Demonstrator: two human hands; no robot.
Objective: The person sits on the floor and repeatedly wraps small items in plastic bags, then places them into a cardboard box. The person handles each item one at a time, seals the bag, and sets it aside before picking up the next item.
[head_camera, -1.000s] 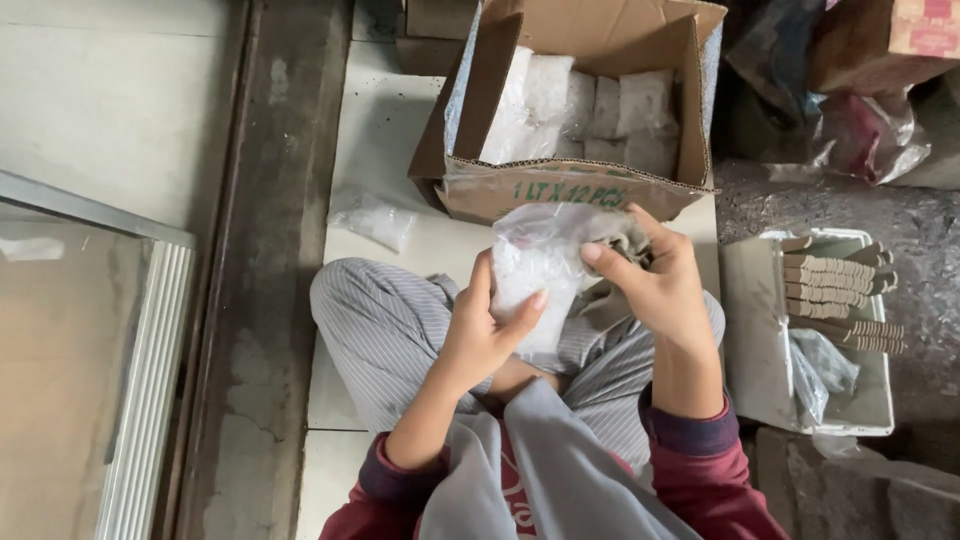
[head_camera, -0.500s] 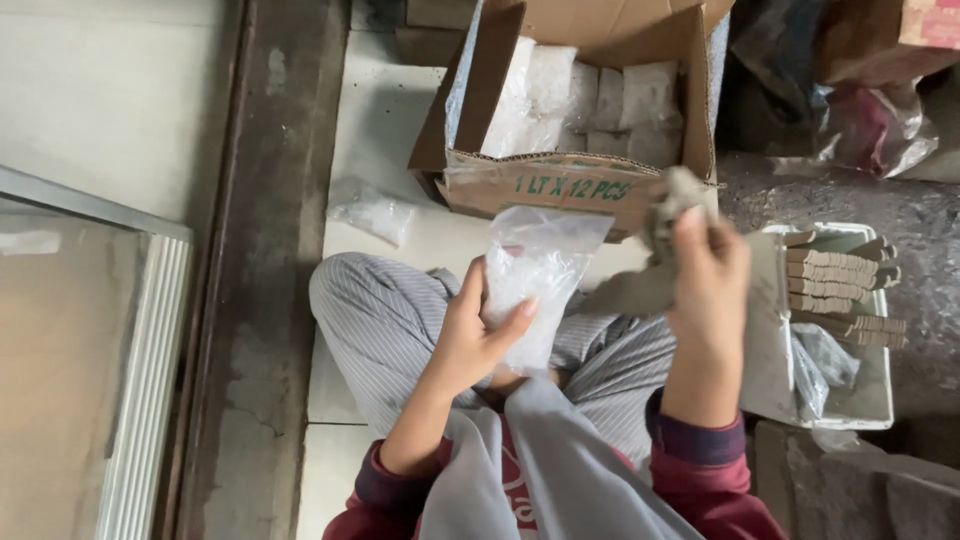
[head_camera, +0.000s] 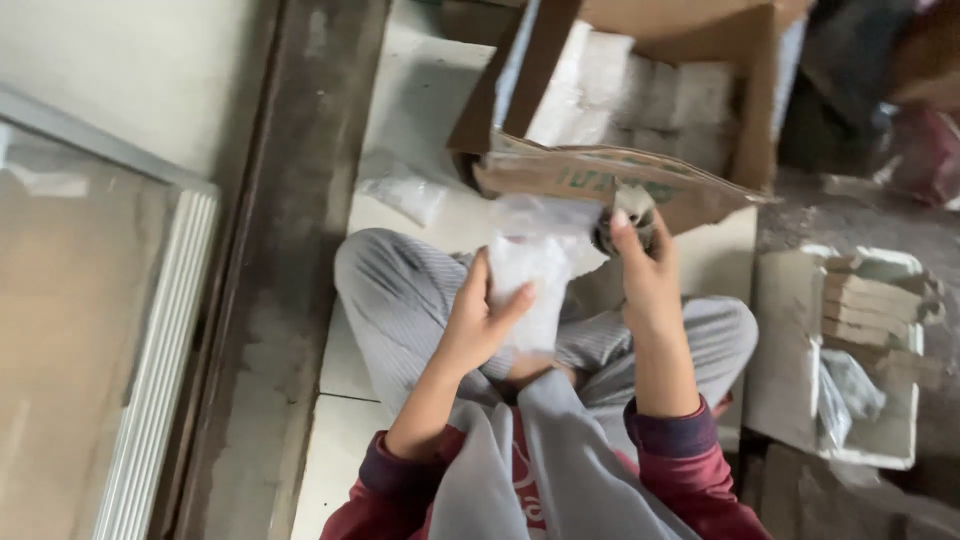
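Clear crinkly plastic bag upright over lap, gripped w/ left hand fingers curled round its side; right hand pinching small grey round part at bag mouth — filling step, prob. needs mouth kept open.

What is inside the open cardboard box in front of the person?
The cardboard box holds whitish wrapped packets, packed side by side. Its front flap covers their lower parts, so anything beneath them cannot be seen.

Single head view, close, looking steeply down over lap; open cardboard box top centre, white tray right.
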